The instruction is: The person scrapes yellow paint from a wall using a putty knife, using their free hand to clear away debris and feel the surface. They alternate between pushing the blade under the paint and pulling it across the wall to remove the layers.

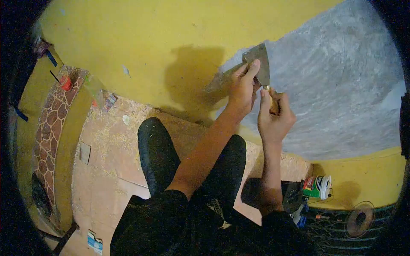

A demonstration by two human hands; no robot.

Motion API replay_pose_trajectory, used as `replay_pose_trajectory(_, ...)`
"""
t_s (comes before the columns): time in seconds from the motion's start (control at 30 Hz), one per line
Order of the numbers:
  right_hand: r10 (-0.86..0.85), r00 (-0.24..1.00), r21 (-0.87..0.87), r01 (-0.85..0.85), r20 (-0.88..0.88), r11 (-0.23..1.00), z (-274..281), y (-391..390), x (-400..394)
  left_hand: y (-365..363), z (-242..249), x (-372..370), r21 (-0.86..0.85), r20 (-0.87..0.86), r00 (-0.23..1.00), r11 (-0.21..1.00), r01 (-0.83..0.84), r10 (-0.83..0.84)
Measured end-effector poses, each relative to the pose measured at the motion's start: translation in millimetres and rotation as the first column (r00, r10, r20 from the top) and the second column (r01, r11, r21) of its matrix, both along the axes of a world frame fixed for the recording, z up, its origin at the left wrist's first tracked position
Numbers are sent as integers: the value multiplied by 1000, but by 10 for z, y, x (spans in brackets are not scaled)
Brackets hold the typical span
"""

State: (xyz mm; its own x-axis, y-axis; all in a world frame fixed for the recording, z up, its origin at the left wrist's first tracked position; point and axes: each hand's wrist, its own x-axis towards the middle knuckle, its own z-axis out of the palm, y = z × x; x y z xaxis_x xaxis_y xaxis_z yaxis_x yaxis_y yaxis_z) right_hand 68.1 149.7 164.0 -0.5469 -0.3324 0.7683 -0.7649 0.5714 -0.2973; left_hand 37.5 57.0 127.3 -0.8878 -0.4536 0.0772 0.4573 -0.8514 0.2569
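A putty knife [263, 64] with a broad metal blade and a short wooden handle is held up before the wall, blade upward. My right hand [275, 115] is closed round its handle, thumb along the neck. With thumb and fingers, my left hand [244, 87] pinches the blade from its left side. Behind the blade, the yellow wall [141, 25] meets a rough-edged grey patch [333, 81] of skim or bare plaster. The shadow of my head falls on the yellow paint to the left.
Paint flakes litter the floor [109, 158] below the wall. A white and green bucket [317, 187] stands at the lower right, close to a round fan [360, 219]. On the left runs a stone-patterned ledge [53, 123] with a red container [65, 82]. My knees are bent beneath my arms.
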Motion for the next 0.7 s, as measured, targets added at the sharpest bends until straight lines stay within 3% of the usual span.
replay_pose_trajectory(0.03,20,999,-21,-19,47,1000,0,62,42,94,-26,44,-1,10,1000,1000,9,-9)
replay_pose_trajectory(0.1,52,998,-44,-54,-36,998,31,54,-77,118,32,20,-44,28,1000,999,10,-8)
replay_pose_trajectory(0.17,-9,998,-12,8,-62,1000,18,-3,-106,85,-25,0,-133,136,991,991,4,15)
replay_pose_trajectory(0.2,-56,995,20,54,77,998,38,24,-55,88,-58,-34,-100,70,997,995,-19,26)
replay_pose_trajectory(0.23,-40,997,11,39,60,999,55,15,-95,8,-6,-96,-72,-13,998,995,-67,66)
replay_pose_trajectory(0.33,42,998,-47,-39,56,998,-12,78,-54,115,36,15,-113,128,990,993,-37,52)
replay_pose_trajectory(0.43,17,1000,-44,-17,9,999,-57,64,-48,-64,-23,-97,-134,8,998,989,-66,68)
replay_pose_trajectory(0.57,45,997,-71,-40,67,997,-40,119,-41,135,-61,-94,-101,97,993,993,-58,68)
replay_pose_trajectory(0.63,81,997,-102,-80,5,992,-18,80,-105,-79,-17,-158,-157,78,992,984,-88,101)
replay_pose_trajectory(0.7,57,997,-78,-52,55,996,-54,89,-43,4,-48,-97,-189,98,991,980,-69,89)
